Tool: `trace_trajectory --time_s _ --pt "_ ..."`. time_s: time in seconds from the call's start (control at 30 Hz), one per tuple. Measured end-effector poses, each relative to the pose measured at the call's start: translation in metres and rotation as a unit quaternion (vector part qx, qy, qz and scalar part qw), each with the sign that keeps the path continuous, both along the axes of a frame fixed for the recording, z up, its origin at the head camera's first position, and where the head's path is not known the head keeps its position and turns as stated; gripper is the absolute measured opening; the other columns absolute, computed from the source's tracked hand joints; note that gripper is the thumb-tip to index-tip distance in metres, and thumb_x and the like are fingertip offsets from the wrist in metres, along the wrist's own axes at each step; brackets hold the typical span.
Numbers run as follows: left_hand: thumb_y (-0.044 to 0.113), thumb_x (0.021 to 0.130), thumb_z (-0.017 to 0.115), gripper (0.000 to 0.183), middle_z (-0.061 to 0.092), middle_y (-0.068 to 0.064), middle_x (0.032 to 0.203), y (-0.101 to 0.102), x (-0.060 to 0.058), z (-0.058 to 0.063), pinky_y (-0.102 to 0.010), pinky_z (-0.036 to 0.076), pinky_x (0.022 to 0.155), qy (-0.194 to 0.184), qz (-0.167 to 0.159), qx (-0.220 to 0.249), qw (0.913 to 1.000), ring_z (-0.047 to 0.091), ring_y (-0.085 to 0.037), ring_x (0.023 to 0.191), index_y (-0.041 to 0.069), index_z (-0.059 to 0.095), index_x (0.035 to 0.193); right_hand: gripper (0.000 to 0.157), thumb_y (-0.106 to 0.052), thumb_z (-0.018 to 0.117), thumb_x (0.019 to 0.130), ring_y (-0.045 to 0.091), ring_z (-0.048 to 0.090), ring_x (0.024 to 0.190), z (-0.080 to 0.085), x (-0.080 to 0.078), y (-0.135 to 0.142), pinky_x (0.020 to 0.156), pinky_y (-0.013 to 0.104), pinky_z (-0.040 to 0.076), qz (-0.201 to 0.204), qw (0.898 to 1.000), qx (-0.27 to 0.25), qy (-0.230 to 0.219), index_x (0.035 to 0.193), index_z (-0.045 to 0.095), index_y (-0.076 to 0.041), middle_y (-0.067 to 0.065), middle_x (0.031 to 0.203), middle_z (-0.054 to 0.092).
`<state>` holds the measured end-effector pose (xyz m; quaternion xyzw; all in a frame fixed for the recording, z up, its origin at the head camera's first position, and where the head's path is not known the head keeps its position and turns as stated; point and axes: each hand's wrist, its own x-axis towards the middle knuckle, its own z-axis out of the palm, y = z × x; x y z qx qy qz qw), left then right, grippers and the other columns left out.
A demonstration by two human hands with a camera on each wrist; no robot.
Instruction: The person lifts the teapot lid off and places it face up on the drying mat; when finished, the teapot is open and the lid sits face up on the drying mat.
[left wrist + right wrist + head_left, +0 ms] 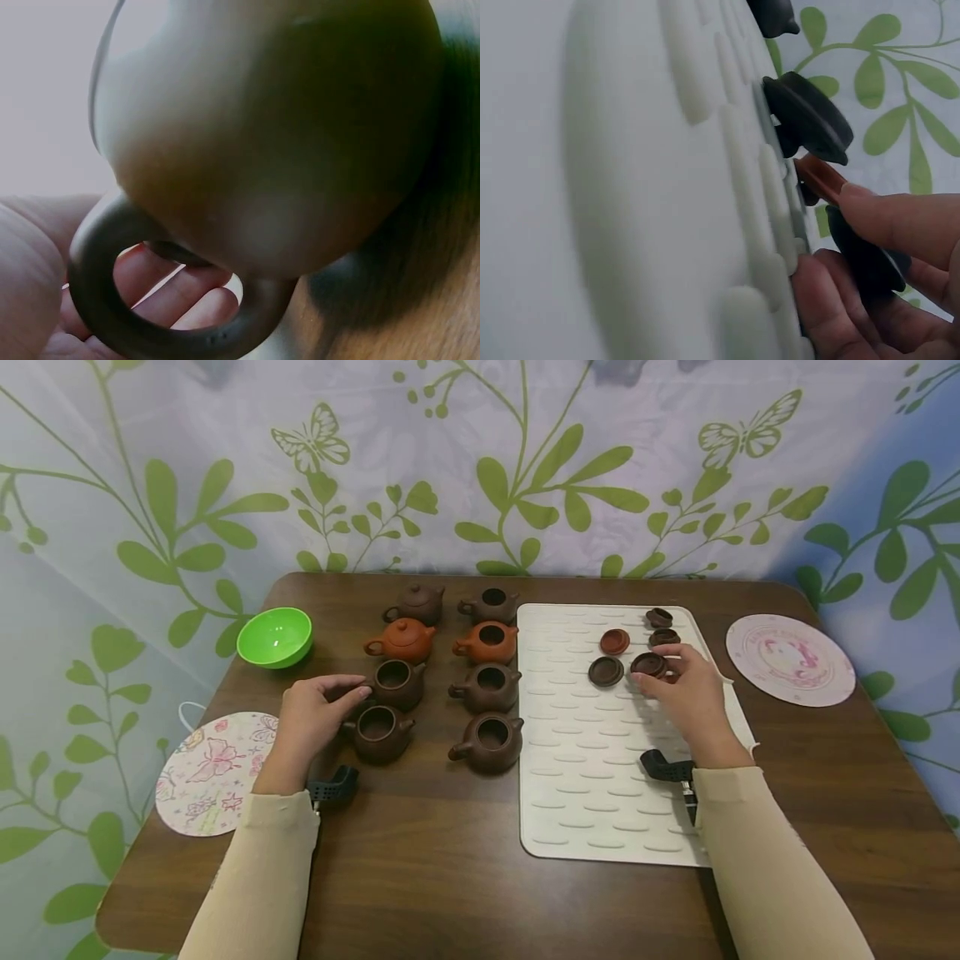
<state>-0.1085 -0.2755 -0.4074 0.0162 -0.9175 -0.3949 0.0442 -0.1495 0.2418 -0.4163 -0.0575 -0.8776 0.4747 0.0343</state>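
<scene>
My left hand [318,714] pinches the handle side of a dark brown lidless teapot [408,692], third from the back in the left column. Just in front of it stands another dark lidless teapot [390,745]. A teapot body [270,150] fills the left wrist view, the curled fingers [176,296] showing through its handle. Over the white mat, my right hand [690,693] pinches a dark teapot lid [862,255] between thumb and fingers. Nearby lie an orange-brown lid [615,642], a dark lid [606,672] and two more dark lids [663,637] behind the hand.
Farther back in the left column are an orange lidded teapot [407,641] and a dark lidded teapot [424,604]. Several lidless teapots [468,752] line the white mat [570,810]. A green bowl [274,637] and round placemats [206,785] lie toward the table's sides.
</scene>
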Motion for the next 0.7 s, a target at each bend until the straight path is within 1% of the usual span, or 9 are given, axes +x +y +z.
trace_trajectory --time_s 0.13,0.23,0.33,0.53,0.7 --pt "0.032 0.100 0.078 0.032 0.074 -0.013 0.122 0.0004 0.0005 0.0012 -0.056 0.049 0.098 -0.001 0.000 -0.003 1.0000 0.064 -0.036 0.120 0.011 0.081 0.123 0.060 -0.020 0.083 0.095 0.020 0.059 0.095 -0.0018 0.0005 -0.0007 0.067 0.019 0.046 0.003 1.000 0.013 0.003 0.146 0.057 -0.005 0.023 0.138 0.063" --pt "0.033 0.100 0.078 0.032 0.074 -0.013 0.123 0.0003 0.0008 0.0006 -0.056 0.049 0.098 -0.004 0.001 -0.006 1.0000 0.063 -0.036 0.120 0.011 0.080 0.123 0.059 -0.019 0.085 0.094 0.021 0.058 0.096 -0.0031 0.0010 -0.0013 0.069 0.021 0.046 0.007 1.000 0.025 0.009 0.145 0.059 -0.005 0.020 0.142 0.062" --pt "0.033 0.100 0.078 0.032 0.074 -0.013 0.123 0.0003 0.0011 -0.0002 -0.056 0.049 0.098 -0.008 0.002 -0.006 1.0000 0.064 -0.035 0.120 0.011 0.080 0.124 0.058 -0.017 0.085 0.093 0.020 0.059 0.095 -0.0042 0.0014 -0.0019 0.068 0.020 0.046 0.007 0.999 0.034 0.014 0.144 0.061 -0.005 0.018 0.142 0.062" --pt "0.032 0.100 0.078 0.032 0.074 -0.013 0.123 0.0003 0.0014 0.0005 -0.055 0.050 0.097 -0.006 0.002 -0.003 1.0000 0.064 -0.035 0.118 0.011 0.080 0.123 0.059 -0.015 0.085 0.093 0.020 0.063 0.094 -0.0054 0.0007 -0.0032 0.064 0.018 0.046 0.002 0.998 0.051 0.020 0.147 0.062 -0.006 0.020 0.138 0.064" --pt "0.034 0.100 0.077 0.034 0.073 -0.014 0.125 0.0011 0.0018 0.0022 -0.057 0.048 0.099 -0.013 0.001 -0.001 0.9999 0.063 -0.036 0.121 0.011 0.080 0.125 0.060 -0.015 0.084 0.094 0.029 0.065 0.098 -0.0049 0.0013 -0.0052 0.066 0.021 0.046 -0.004 0.997 0.080 0.023 0.148 0.060 -0.003 0.023 0.135 0.064"
